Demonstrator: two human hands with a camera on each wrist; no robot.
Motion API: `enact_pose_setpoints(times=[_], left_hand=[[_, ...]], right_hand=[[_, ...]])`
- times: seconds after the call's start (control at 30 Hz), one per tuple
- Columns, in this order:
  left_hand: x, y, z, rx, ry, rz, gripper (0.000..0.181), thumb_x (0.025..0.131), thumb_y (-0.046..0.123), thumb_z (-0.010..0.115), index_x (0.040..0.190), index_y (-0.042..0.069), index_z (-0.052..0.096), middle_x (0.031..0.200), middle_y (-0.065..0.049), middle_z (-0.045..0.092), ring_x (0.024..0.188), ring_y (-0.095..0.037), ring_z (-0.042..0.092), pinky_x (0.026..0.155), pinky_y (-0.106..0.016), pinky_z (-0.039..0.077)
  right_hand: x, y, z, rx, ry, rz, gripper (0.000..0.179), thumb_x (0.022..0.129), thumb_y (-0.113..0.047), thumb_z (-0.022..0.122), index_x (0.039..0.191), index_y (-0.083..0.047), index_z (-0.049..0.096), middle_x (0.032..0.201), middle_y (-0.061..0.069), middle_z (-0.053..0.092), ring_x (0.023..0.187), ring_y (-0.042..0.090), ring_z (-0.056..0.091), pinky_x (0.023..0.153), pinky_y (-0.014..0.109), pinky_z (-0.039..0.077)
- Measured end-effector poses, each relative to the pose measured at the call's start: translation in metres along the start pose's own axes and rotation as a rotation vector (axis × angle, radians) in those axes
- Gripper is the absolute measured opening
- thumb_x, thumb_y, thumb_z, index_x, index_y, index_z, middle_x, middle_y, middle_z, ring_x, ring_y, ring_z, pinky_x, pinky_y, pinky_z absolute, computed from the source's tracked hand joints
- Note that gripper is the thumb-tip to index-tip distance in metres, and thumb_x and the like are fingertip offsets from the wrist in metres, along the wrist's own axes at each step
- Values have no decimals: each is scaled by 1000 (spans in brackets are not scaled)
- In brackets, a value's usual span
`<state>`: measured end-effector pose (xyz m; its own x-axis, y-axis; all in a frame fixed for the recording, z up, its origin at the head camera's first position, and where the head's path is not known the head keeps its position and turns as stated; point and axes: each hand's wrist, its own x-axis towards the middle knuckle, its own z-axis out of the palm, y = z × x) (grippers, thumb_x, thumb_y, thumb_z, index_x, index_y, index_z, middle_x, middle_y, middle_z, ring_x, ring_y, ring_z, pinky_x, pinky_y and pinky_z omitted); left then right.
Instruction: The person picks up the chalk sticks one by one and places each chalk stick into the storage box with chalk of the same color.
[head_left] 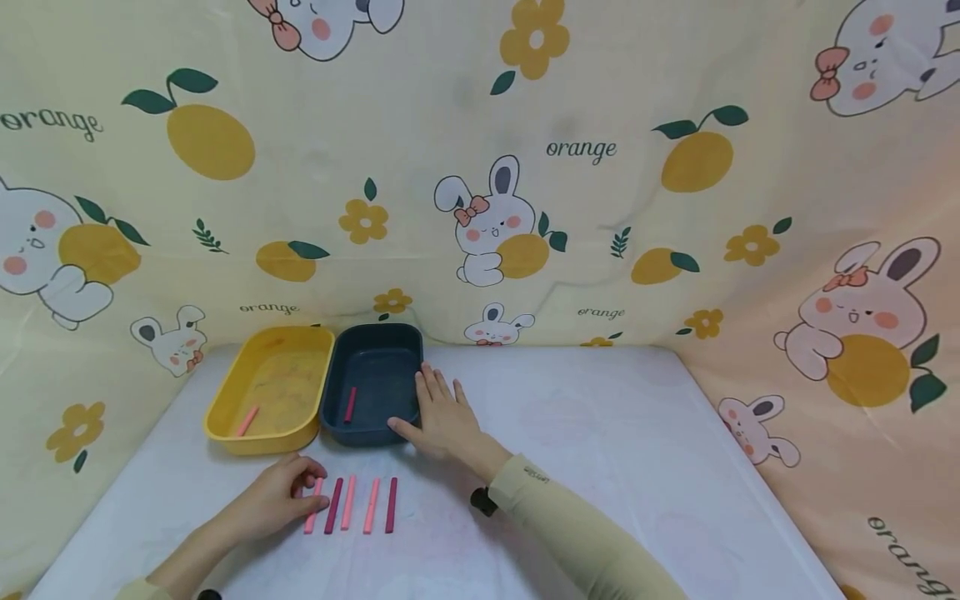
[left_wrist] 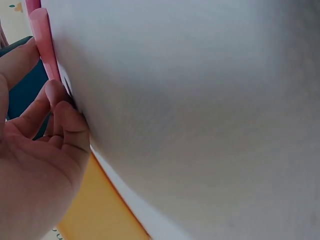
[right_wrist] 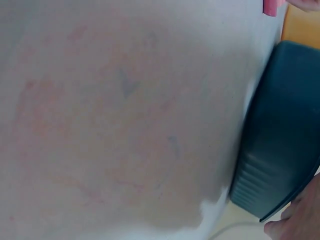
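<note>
My left hand has its thumb and fingertips around a light pink stick at the left end of a row. In the left wrist view the same pink stick shows between thumb and fingers, close to the white tabletop. Beside it lie a dark red stick, two more pink sticks and another dark red stick. With fingers spread, my right hand rests on the right rim of a dark blue tray. A dark red stick lies inside that tray.
A yellow tray stands left of the blue one, side against side, with a pink stick in it. Both trays are at the back left of the white table. A printed cloth hangs behind.
</note>
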<state>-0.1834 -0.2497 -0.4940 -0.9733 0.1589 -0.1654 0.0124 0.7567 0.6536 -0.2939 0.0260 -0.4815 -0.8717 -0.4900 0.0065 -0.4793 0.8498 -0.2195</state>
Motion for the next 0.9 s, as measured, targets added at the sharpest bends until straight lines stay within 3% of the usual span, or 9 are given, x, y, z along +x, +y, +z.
enact_pose_setpoints(times=[0.3,0.7,0.9], left_hand=[[0,-1,0,-7,-2,-3,39,84,25,88,112,7,69,91,-2,53,81,-18,49,65,-26,42],[0,-1,0,-48,3,-59,40,84,20,88,115,6,67,93,-3,56,83,-19,51,67,-26,45],[-2,-2,0,-98,10,-38,40,84,16,87,116,4,66,94,-3,59,84,-19,53,69,-25,48]], right_hand=[[0,0,-1,-6,-31,2,100,98,-79,31,167,-9,12,175,6,3,161,25,10,127,54,11],[-1,-2,-4,-13,-40,3,98,99,-77,31,167,-8,12,175,7,2,160,25,11,127,54,11],[-2,-1,-4,-17,-43,-2,99,99,-78,30,167,-8,12,175,7,2,160,26,11,127,54,11]])
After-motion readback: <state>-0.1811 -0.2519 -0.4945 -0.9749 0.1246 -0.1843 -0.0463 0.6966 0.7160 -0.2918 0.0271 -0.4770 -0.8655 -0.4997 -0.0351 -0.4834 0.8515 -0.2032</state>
